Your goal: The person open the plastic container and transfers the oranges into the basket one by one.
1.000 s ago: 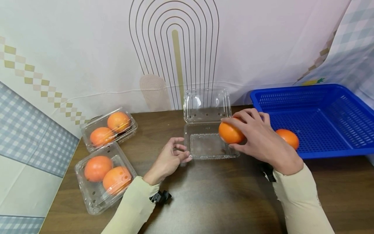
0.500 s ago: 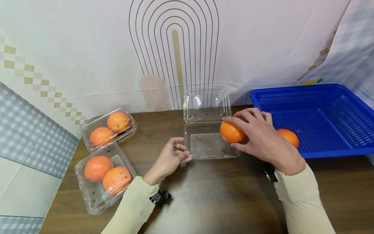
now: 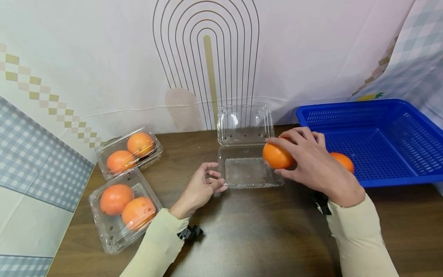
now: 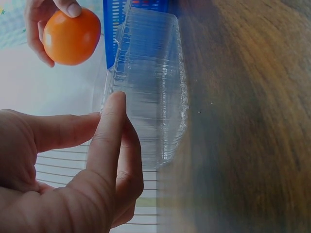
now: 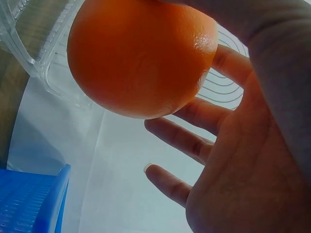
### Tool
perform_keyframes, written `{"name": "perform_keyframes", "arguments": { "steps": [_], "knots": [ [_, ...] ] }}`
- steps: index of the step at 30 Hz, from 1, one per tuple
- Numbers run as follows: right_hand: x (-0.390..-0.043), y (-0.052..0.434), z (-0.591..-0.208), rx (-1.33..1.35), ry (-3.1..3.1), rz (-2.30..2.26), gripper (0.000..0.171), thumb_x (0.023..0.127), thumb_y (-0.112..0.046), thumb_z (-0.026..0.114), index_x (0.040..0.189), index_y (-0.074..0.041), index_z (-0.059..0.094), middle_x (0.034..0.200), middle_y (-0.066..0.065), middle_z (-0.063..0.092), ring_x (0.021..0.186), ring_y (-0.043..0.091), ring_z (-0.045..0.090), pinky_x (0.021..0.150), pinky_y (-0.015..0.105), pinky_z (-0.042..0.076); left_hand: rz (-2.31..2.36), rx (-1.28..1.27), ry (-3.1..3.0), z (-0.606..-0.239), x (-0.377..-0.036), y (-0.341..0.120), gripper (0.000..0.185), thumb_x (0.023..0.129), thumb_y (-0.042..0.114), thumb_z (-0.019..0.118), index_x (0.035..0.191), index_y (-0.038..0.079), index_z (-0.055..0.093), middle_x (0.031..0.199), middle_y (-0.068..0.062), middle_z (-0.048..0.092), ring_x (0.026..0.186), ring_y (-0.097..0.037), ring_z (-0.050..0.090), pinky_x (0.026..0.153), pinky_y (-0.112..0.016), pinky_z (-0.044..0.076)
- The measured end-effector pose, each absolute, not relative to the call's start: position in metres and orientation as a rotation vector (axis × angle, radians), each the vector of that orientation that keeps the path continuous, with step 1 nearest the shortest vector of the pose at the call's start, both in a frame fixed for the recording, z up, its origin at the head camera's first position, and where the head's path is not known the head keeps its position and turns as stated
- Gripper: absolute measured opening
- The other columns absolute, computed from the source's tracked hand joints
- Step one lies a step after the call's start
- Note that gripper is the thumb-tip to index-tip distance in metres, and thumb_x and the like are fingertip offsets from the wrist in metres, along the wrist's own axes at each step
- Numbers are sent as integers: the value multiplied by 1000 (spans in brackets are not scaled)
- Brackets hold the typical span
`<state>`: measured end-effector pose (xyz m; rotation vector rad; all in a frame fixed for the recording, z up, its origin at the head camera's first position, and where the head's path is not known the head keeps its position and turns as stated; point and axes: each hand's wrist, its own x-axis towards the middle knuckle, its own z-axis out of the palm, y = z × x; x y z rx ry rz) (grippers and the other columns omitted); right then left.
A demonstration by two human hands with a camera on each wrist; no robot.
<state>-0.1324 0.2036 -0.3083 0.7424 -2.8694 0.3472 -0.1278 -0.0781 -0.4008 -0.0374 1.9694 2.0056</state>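
Observation:
My right hand (image 3: 311,165) grips an orange (image 3: 277,156) between thumb and fingers, held up over the right end of an open clear plastic clamshell box (image 3: 242,171). In the right wrist view the orange (image 5: 141,58) fills the top, with the lower fingers spread away from it. My left hand (image 3: 197,190) is at the box's front left corner; the left wrist view shows thumb and forefinger pinching its rim (image 4: 109,92). The box's lid (image 3: 245,123) stands up against the wall cloth, and no fruit lies inside.
At right stands a blue perforated basket (image 3: 398,181) with an orange (image 3: 342,161) at its near left, partly behind my right hand. On the left, two clear boxes, the rear one (image 3: 102,157) and the front one (image 3: 100,231), hold two oranges each. A patterned cloth (image 3: 294,57) hangs behind.
My right hand has drifted slightly to the right with the orange. The left hand and the box have stayed in place.

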Motion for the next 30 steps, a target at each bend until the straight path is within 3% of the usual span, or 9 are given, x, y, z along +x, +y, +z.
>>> {"name": "perform_keyframes", "arguments": {
  "steps": [30],
  "knots": [
    [-131,213,-304,704,-2869,393,70,75,-30,92,138,-24,61,129,12,59,125,36,40,88,54,33,2009,-28,1969,-402,-128,-78,55,94,-18,56,144,-7,38,118,-24,48,85,-15,64,86,-29,67]
  ]
}}
